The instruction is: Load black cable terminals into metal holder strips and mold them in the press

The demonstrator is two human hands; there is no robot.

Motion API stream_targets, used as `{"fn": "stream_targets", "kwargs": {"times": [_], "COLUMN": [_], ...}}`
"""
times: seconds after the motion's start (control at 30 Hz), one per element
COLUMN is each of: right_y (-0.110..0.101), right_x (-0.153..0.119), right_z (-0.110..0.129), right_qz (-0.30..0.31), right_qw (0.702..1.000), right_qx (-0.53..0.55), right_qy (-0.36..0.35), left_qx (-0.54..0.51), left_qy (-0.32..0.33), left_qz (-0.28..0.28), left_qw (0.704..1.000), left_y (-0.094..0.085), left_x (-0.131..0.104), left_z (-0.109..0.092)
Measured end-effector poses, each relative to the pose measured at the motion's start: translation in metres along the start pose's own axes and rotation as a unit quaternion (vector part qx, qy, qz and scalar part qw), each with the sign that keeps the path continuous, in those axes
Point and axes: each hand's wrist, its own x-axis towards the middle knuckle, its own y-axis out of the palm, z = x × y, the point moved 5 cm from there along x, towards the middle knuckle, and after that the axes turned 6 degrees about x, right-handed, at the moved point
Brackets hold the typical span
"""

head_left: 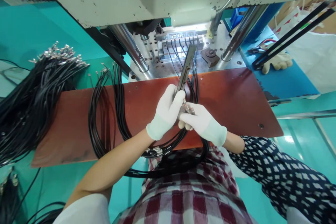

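My left hand, in a white glove, grips the near end of a long dark metal bar that reaches toward the press. My right hand, also gloved, pinches small metal cable terminals right beside the bar's end. Black cables run from my hands up to the mould under the press, where several cable ends sit in slots. Both hands hover over the reddish-brown board.
A loop of black cables lies on the board at left. A big bundle of terminal-tipped cables fills the far left. Steel press columns flank the mould. Another person's gloved hand rests on the blue surface at right.
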Motion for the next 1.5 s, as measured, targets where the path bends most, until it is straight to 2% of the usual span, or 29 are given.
{"fn": "stream_targets", "kwargs": {"times": [0.13,0.27,0.37,0.47,0.6,0.67,0.8,0.97,1.1,1.17,1.3,1.4,1.5], "right_y": [0.0,-0.008,-0.013,-0.014,-0.01,-0.009,-0.009,-0.003,-0.006,-0.005,-0.004,-0.009,-0.015], "right_x": [-0.007,-0.011,-0.008,-0.004,-0.002,-0.002,-0.002,0.002,0.003,0.001,-0.005,-0.009,-0.012], "right_z": [-0.004,-0.003,-0.003,-0.001,0.007,0.01,0.016,0.011,0.01,0.01,0.008,0.01,0.014], "right_qz": [0.014,-0.049,-0.069,-0.043,0.005,-0.009,-0.082,-0.073,-0.099,-0.095,-0.083,-0.132,-0.17], "right_qw": [0.999,0.99,0.994,0.998,0.999,1.0,0.994,0.995,0.988,0.987,0.986,0.974,0.96], "right_qx": [0.02,0.045,0.027,0.037,0.031,0.017,-0.021,-0.032,-0.078,-0.077,-0.068,-0.106,-0.157], "right_qy": [-0.048,-0.124,-0.086,-0.036,-0.012,-0.012,-0.07,-0.065,-0.09,-0.103,-0.126,-0.153,-0.156], "left_qx": [-0.058,-0.13,-0.144,-0.147,-0.166,-0.169,-0.17,-0.133,0.021,0.059,-0.051,-0.128,-0.153], "left_qy": [-0.047,-0.055,-0.05,-0.047,-0.05,-0.053,-0.062,-0.065,0.003,0.024,-0.023,-0.064,-0.071], "left_qz": [0.057,0.071,0.094,0.121,0.133,0.134,0.125,0.114,0.018,0.003,0.067,0.104,0.132], "left_qw": [0.996,0.987,0.984,0.981,0.976,0.975,0.976,0.982,1.0,0.998,0.996,0.984,0.977], "left_y": [-0.003,-0.007,-0.008,-0.007,-0.005,-0.004,-0.003,-0.002,-0.008,-0.01,-0.008,-0.006,-0.005], "left_x": [0.003,0.004,0.004,0.004,0.002,0.001,0.0,-0.002,-0.004,-0.004,-0.002,-0.001,-0.001], "left_z": [0.007,0.013,0.013,0.011,0.011,0.011,0.011,0.013,0.01,0.008,0.011,0.013,0.014]}}
